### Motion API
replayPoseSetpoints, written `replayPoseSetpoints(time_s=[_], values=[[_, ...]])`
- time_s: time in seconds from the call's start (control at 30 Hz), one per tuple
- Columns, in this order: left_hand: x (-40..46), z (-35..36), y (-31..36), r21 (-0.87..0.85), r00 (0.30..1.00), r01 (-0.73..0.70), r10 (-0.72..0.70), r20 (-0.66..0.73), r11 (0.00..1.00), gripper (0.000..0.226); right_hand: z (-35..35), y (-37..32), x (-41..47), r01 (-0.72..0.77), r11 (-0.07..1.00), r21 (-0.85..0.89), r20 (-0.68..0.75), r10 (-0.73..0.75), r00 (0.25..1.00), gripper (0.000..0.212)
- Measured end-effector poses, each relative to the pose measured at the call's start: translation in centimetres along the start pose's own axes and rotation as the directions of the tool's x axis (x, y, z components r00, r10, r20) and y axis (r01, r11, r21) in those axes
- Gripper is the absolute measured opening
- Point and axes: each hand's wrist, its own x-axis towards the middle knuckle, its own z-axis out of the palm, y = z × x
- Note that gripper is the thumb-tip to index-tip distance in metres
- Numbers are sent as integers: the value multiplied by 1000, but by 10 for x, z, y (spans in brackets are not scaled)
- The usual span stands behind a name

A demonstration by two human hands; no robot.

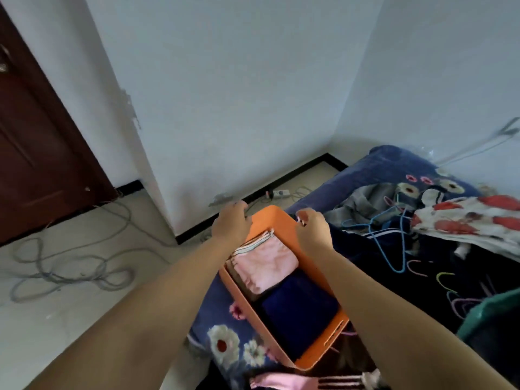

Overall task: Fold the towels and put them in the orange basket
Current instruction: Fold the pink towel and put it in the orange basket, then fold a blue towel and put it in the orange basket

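Observation:
The orange basket (334,330) lies on the blue flowered bed cover. Inside it, a folded pink towel (267,266) with a striped edge fills the far half, and a folded dark blue towel (298,308) fills the near half. My left hand (232,220) hovers over the basket's far left corner with its fingers slightly apart and nothing in them. My right hand (312,229) is at the far right rim with curled fingers; whether it grips the rim is unclear. Another pink cloth (281,381) lies at the bottom edge, partly cut off.
Coloured wire hangers (394,249) and crumpled flowered bedding (464,218) lie on the bed to the right. A green container (492,319) is at the right edge. Grey cables (70,271) coil on the floor to the left, and a power strip (277,192) lies by the wall.

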Motion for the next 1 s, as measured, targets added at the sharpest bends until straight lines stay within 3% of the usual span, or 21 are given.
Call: replayPoseSetpoints(time_s=[0.17, 0.33, 0.57, 0.67, 0.83, 1.0], values=[[-71, -90, 2, 119, 979, -25, 48, -199, 993, 36, -26, -85, -59, 396, 897, -196, -42, -411, 911, 35], [-142, -182, -36, 343, 926, 141, -1, -378, 929, 36, -1, -174, -132, 713, 647, -271, 67, -726, 684, 37], [-268, -263, -127, 387, 847, 400, -174, -503, 830, 35, 71, -261, -254, 919, 265, -291, 203, -922, 330, 45], [-351, -297, -180, 366, 800, 516, -284, -528, 774, 36, 122, -297, -323, 954, 168, -247, 277, -932, 235, 48], [-491, -352, -253, 296, 633, 732, -451, -629, 614, 37, 201, -348, -452, 994, 81, -68, 364, -926, 100, 49], [-640, -366, -282, 148, 384, 901, -591, -709, 407, 43, 239, -369, -580, 988, -121, 99, 419, -895, -152, 50]])
